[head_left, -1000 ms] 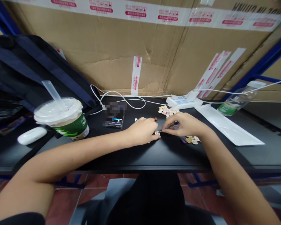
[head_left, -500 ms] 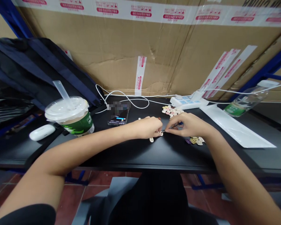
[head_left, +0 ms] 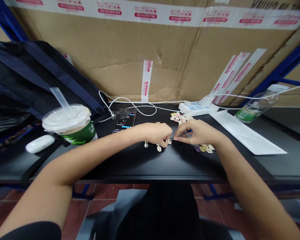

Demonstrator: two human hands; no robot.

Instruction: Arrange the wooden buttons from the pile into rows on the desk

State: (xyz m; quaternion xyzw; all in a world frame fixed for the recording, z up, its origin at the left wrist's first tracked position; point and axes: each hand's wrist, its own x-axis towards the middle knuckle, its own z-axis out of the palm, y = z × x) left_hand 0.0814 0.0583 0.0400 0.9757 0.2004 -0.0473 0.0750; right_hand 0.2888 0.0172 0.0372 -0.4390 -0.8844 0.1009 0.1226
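Note:
My left hand is closed, its fingertips pressed on a small cream button-like piece with dark marks. My right hand pinches a slim dark tool with a thin tip, pointing left at that piece. Whether the tip touches it is too small to tell. Similar cream pieces lie below and left of my left hand, partly hidden by it. Behind my hands is a pile of pale and pink pieces. Under my right wrist sit several yellow, cream and purple pieces.
A lidded drink cup, a white earbud case and a phone are left on the black table. Behind is a power strip with white cables. A white packet and a plastic bottle lie right.
The whole view has shifted slightly, so things sit a little further left. More cream pieces show below my left forearm. Both hands keep nearly the same pose over the piece.

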